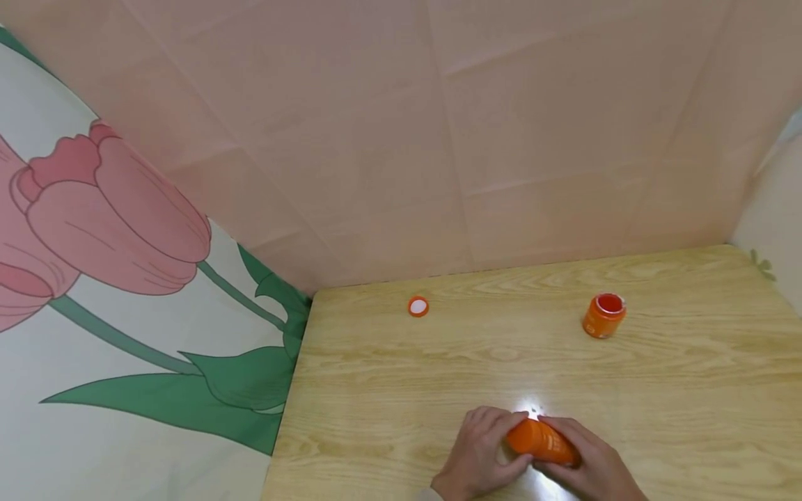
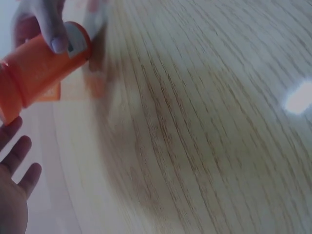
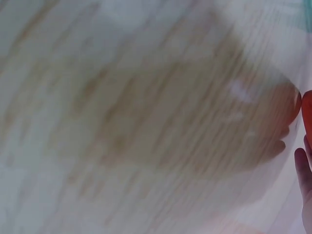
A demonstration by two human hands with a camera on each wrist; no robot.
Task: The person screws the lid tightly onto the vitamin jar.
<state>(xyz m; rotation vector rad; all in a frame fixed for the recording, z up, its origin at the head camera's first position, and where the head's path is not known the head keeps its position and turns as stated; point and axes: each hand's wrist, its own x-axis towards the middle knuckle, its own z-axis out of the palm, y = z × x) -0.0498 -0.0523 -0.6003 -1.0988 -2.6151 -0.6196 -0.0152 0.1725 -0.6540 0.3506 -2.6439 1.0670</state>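
Note:
An orange bottle is held lying sideways between both hands near the front of the table, its orange cap pointing left. My left hand pinches the cap end between thumb and index finger. The bottle's other end is gripped by my right hand, thumb and fingers on opposite sides. In the left wrist view the bottle shows a pale label under the right hand's fingers, and other left fingertips stand spread below the cap. Only a sliver of orange appears in the right wrist view.
An orange jar stands uncovered at the back right, red inside. Toward the back left lies a small orange lid, white inside facing up. The glossy wooden table meets a pinkish cloth wall behind and a tulip-printed sheet at left.

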